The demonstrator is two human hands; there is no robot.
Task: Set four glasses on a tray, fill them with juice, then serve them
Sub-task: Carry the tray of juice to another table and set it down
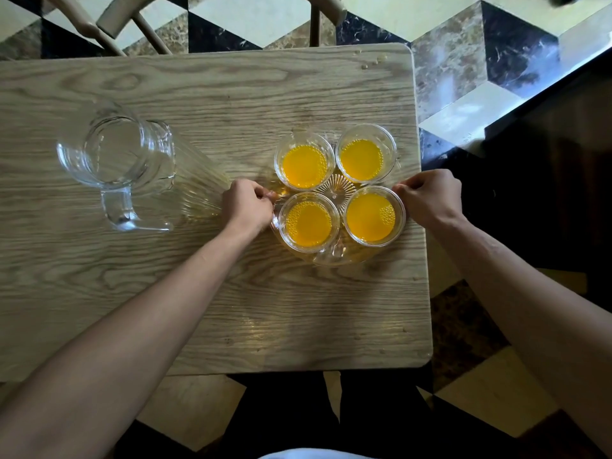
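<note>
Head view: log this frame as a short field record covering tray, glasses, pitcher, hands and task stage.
tray: clear glass tray, on the wooden table near its right edge
glasses: four glasses on the tray, all holding orange juice
pitcher: glass pitcher, empty, on the table left of the tray
left hand: left hand gripping the tray's left rim
right hand: right hand gripping the tray's right rim
stage: filled, not yet served

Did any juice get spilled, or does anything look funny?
A few small droplets sit on the table near its far right corner. The four glasses stand upright on the tray, and the pitcher is empty. Nothing else looks odd.
</note>
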